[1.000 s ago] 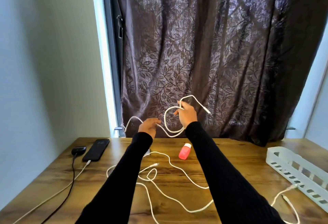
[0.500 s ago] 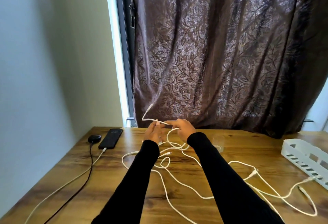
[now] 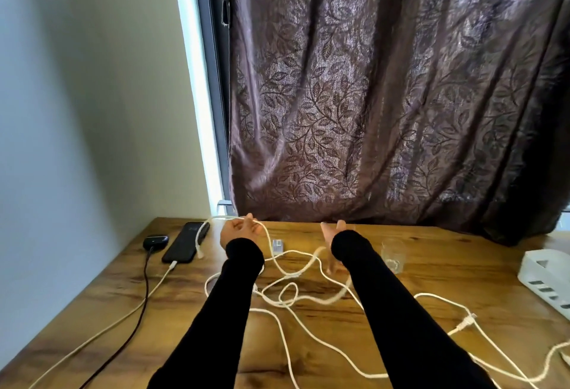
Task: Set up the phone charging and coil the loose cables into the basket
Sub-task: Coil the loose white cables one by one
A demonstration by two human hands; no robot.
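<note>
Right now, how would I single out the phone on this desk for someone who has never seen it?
Start at the wooden desk's far left corner, beside the wall. The phone is the flat black slab lying there, with a white cable plugged into its near end. Its neighbour on the left, the small black case, is rounded, much smaller, and has a black cord.

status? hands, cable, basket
Left hand pinching white cable, raised. Right hand open, empty. Cable uncoiled across table; basket far right. Phone plugged in.
</note>
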